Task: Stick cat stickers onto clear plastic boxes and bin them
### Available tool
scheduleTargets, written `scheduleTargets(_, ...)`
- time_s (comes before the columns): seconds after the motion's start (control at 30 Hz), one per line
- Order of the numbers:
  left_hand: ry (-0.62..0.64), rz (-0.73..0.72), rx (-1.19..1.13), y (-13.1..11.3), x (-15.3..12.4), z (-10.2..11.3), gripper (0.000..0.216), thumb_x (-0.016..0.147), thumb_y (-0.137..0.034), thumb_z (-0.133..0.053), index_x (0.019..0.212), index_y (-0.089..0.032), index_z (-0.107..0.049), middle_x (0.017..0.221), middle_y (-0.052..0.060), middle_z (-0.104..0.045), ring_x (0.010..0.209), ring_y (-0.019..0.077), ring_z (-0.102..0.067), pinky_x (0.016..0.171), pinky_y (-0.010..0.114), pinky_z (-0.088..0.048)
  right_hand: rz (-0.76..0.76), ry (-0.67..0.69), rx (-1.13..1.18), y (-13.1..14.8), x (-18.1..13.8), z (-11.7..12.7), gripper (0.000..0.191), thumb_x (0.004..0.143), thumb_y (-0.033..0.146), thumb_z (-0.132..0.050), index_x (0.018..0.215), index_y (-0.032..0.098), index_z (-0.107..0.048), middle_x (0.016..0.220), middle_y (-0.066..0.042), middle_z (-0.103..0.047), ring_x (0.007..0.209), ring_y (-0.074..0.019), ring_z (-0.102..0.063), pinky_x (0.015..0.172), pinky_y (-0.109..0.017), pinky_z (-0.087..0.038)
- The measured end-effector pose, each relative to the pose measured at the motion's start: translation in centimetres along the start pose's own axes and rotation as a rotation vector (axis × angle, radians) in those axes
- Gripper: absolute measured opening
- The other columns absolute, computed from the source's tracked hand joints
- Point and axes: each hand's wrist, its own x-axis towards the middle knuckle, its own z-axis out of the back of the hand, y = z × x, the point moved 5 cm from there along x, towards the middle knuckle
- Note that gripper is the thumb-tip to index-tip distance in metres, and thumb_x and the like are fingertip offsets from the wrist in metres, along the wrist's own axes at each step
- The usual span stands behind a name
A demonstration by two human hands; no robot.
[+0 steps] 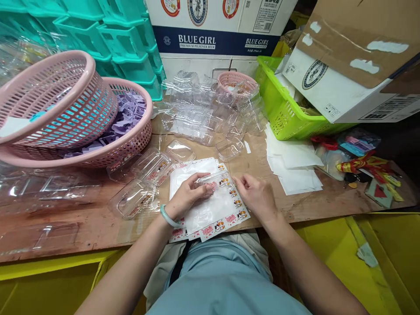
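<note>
On the table edge lies a small stack of sticker sheets (210,214), white in the middle with orange-and-white cat pictures and pink print along the borders. Over their upper part, my left hand (190,194), with a pale green bangle at the wrist, closes its bent fingers and thumb on a clear plastic shell (215,178). The shell's outline is hard to see against the sheets. Just right of the sheets, my right hand (257,194) is closed in a pinch near the shell's right end; what its fingertips hold is too small to make out.
Clear shells with stickers (152,168) lie left of the sheets; a heap of clear packaging (193,109) is behind. Pink baskets (144,127), one with purple pieces, stand left. White papers (292,162), a green basket (282,116) and cartons (348,78) are at right.
</note>
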Motion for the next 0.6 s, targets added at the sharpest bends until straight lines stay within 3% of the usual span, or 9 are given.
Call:
scheduleTargets(0.07, 0.012, 0.029, -0.031, 0.2, -0.1, 0.2, 0.066, 0.066, -0.042, -0.08, 0.122, -0.018, -0.053, 0.097, 0.009, -0.07, 0.091, 0.0211, -0.068, 0.085, 0.037, -0.05, -0.13, -0.008, 0.188, -2.2, -0.1, -0.4, 0.036, 0.086, 0.047, -0.057, 0.062, 0.021, -0.048, 0.057, 0.001, -0.052, 0.053, -0.0127, -0.046, 0.055, -0.025, -0.033)
scheduleTargets(0.13, 0.022, 0.025, -0.02, 0.2, -0.1, 0.1, 0.067, 0.067, -0.041, -0.079, 0.123, -0.018, -0.052, 0.1, 0.01, -0.07, 0.092, 0.0211, -0.067, 0.085, 0.037, -0.05, -0.227, 0.0, 0.421, -3.0, -0.5, -1.2, 0.034, 0.084, 0.054, -0.057, 0.08, 0.02, -0.054, 0.069, 0.0, -0.059, 0.059, -0.013, -0.051, 0.058, -0.024, -0.041)
scheduleTargets(0.2, 0.03, -0.005, 0.011, 0.2, -0.1, -0.1, 0.066, 0.068, -0.04, -0.079, 0.124, -0.018, -0.052, 0.101, 0.01, -0.07, 0.09, 0.0197, -0.067, 0.084, 0.035, -0.05, -0.274, 0.027, 0.564, -2.4, -0.9, -2.2, 0.049, 0.079, 0.058, -0.062, 0.109, 0.02, -0.054, 0.09, -0.004, -0.066, 0.07, -0.0156, -0.059, 0.065, -0.027, -0.048)
scheduleTargets(0.27, 0.037, -0.063, 0.049, 0.1, -0.4, -0.3, 0.064, 0.07, -0.039, -0.078, 0.124, -0.018, -0.052, 0.101, 0.009, -0.07, 0.087, 0.0179, -0.066, 0.081, 0.032, -0.05, -0.276, 0.107, 0.631, -0.9, -1.3, -3.1, 0.067, 0.072, 0.057, -0.069, 0.125, 0.023, -0.049, 0.107, -0.007, -0.067, 0.083, -0.0194, -0.064, 0.072, -0.031, -0.051)
scheduleTargets(0.37, 0.05, -0.135, 0.049, 0.2, -1.7, -0.3, 0.062, 0.071, -0.037, -0.077, 0.125, -0.018, -0.052, 0.104, 0.009, -0.068, 0.089, 0.0183, -0.065, 0.079, 0.029, -0.051, -0.239, 0.231, 0.782, 1.1, -1.6, -3.7, 0.058, 0.074, 0.053, -0.07, 0.122, 0.023, -0.055, 0.113, -0.008, -0.067, 0.097, -0.0223, -0.065, 0.081, -0.033, -0.052)
scheduleTargets(0.47, 0.035, -0.182, 0.055, 0.4, -4.1, 0.6, 0.063, 0.073, -0.036, -0.076, 0.128, -0.019, -0.05, 0.112, 0.01, -0.064, 0.101, 0.0225, -0.063, 0.087, 0.033, -0.051, -0.147, 0.364, 0.921, 2.6, -1.5, -4.0, 0.05, 0.082, 0.046, -0.066, 0.125, 0.023, -0.056, 0.122, -0.007, -0.065, 0.11, -0.0217, -0.062, 0.094, -0.034, -0.049)
scheduleTargets(0.6, -0.129, -0.401, 0.154, -1.1, -8.1, 3.8, 0.057, 0.079, -0.031, -0.07, 0.13, -0.024, -0.047, 0.132, 0.012, -0.053, 0.124, 0.0281, -0.051, 0.103, 0.041, -0.044, 0.068, 0.535, 0.986, 6.6, -0.4, -5.0, 0.05, 0.09, 0.041, -0.057, 0.137, 0.029, -0.045, 0.141, -0.007, -0.052, 0.13, -0.0216, -0.048, 0.104, -0.039, -0.044)
